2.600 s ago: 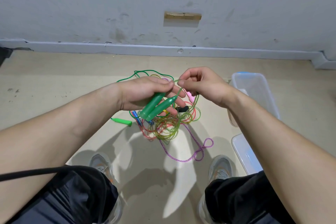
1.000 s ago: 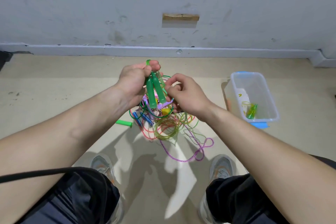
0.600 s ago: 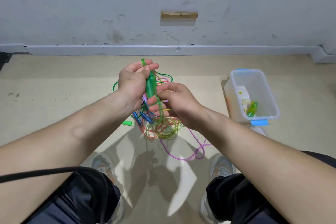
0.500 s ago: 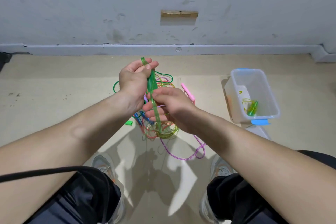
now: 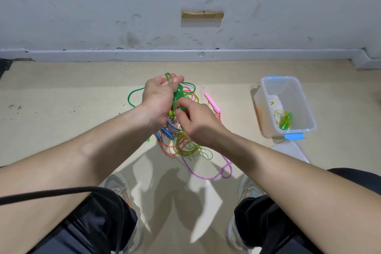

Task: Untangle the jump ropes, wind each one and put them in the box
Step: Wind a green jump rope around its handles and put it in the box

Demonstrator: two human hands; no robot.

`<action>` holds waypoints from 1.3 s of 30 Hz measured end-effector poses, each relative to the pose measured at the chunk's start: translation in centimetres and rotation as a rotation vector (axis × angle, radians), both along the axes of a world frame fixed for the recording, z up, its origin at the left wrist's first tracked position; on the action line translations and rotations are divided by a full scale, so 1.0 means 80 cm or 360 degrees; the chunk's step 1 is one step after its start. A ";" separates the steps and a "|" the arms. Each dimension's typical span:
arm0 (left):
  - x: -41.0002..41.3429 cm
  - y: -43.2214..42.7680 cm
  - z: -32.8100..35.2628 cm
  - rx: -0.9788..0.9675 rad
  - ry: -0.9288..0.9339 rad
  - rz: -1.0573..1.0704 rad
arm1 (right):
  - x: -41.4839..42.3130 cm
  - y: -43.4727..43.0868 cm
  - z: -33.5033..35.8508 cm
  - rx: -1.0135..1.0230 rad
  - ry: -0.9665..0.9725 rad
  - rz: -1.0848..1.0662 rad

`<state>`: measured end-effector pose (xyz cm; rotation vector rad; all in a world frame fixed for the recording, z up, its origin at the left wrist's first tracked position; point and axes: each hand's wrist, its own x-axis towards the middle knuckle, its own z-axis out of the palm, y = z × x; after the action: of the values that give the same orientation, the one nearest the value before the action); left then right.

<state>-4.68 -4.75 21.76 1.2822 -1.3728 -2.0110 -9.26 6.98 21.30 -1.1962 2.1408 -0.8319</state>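
R hand (image 5: 194,118) up at green handles (image 5: 178,94), L hand (image 5: 157,99) still gripping

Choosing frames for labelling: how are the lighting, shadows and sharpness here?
Head view: bright light casts hard, overlapping shadows on the floor beneath the rope tangle; tangle and clear box read sharp, without strong glare; wide-angle stretch toward the edges.

The left hand (image 5: 158,99) and right hand (image 5: 195,123) cover most of the green plastic handles (image 5: 178,94). The right arm hides half the clear plastic lid (image 5: 292,150).
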 end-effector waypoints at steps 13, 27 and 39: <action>-0.001 -0.040 0.021 0.0044 0.0242 0.0129 | 0.027 0.002 -0.002 -0.0166 -0.0676 -0.0133; 0.023 -0.036 0.040 -0.0045 0.0243 -0.1113 | -0.078 0.003 0.010 -0.0317 -0.1287 -0.0688; 0.024 -0.025 0.035 -0.0124 0.0158 -0.1312 | -0.079 0.003 0.016 -0.0285 -0.1116 -0.0320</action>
<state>-2.77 -6.77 24.56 0.5926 -2.1317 -2.4212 -15.59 7.25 22.62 -0.6247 1.6353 -1.3211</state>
